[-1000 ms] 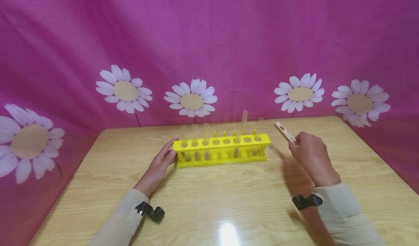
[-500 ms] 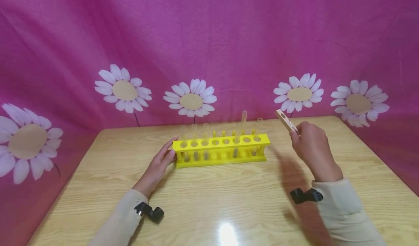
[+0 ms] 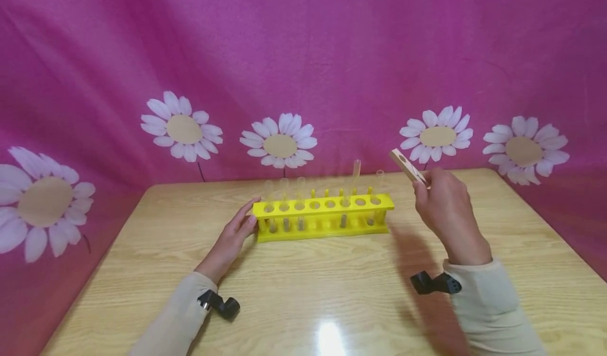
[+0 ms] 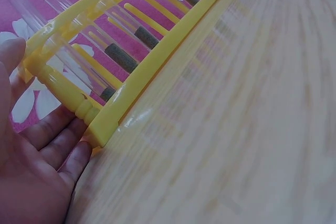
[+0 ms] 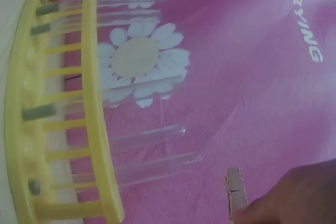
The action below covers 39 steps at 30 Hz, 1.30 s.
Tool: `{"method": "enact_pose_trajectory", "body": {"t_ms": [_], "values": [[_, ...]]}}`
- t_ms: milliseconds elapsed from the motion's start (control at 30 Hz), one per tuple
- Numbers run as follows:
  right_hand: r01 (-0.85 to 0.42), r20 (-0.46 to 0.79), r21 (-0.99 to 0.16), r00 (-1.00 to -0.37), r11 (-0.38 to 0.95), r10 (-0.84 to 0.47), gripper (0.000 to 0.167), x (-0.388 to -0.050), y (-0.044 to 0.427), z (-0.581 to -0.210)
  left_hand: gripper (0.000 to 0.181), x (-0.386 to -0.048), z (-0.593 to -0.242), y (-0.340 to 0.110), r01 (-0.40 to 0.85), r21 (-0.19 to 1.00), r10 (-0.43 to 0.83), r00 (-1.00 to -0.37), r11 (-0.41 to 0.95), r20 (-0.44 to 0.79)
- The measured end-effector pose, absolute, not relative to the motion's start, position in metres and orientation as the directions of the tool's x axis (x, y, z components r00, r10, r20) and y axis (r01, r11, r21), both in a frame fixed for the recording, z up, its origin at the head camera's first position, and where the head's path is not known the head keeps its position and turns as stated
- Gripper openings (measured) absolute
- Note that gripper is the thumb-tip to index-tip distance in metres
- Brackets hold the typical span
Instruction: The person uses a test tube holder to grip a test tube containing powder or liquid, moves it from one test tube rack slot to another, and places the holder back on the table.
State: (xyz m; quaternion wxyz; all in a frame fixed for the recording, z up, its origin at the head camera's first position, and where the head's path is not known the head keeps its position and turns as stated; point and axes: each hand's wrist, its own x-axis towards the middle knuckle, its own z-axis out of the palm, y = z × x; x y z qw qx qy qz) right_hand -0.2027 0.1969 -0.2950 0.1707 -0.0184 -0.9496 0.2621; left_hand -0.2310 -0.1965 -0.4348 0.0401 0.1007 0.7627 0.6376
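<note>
A yellow test tube rack (image 3: 327, 234) stands on the table with several clear test tubes (image 3: 301, 187) in it; some hold dark material (image 4: 121, 57) at the bottom. One tube (image 3: 356, 172) rises above the rest behind the top rail. My left hand (image 3: 232, 237) grips the rack's left end, thumb in front and other fingers around the end post. To the right of the rack and above the table, my right hand (image 3: 448, 208) holds a wooden test tube holder (image 3: 407, 165). Its tip points up and left, with no tube in it, apart from the rack.
The wood-grain table (image 3: 284, 293) extends in front and to both sides of the rack. A magenta cloth (image 3: 351, 71) with white daisies hangs close behind it. Small black cameras (image 3: 219, 304) sit on both sleeves.
My right hand has lifted the wooden test tube holder higher and a little to the left. My left hand and the rack have stayed in place.
</note>
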Motion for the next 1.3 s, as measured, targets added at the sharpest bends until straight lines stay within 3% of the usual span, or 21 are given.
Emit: {"method": "enact_pose_trajectory", "body": {"t_ms": [433,733,1033,1300], "values": [[-0.217,0.399,-0.460,-0.917,0.861,-0.018,0.022,-0.197,0.187,-0.293,0.053,-0.231,-0.435,-0.198,0.125,0.979,0.223,-0.971,0.164,0.086],[-0.190,0.368,-0.493,-0.930,0.849,0.006,0.032,-0.197,0.180,-0.292,0.053,-0.232,-0.435,-0.197,0.125,0.978,0.224,-0.971,0.168,0.085],[-0.183,0.343,-0.493,-0.939,0.851,-0.003,0.024,-0.194,0.169,-0.292,0.052,-0.231,-0.434,-0.199,0.155,0.973,0.233,-0.966,0.169,0.113],[-0.252,0.422,-0.452,-0.905,0.856,-0.043,0.018,-0.192,0.161,-0.302,0.052,-0.231,-0.437,-0.199,0.147,0.975,0.232,-0.967,0.166,0.107]]}}
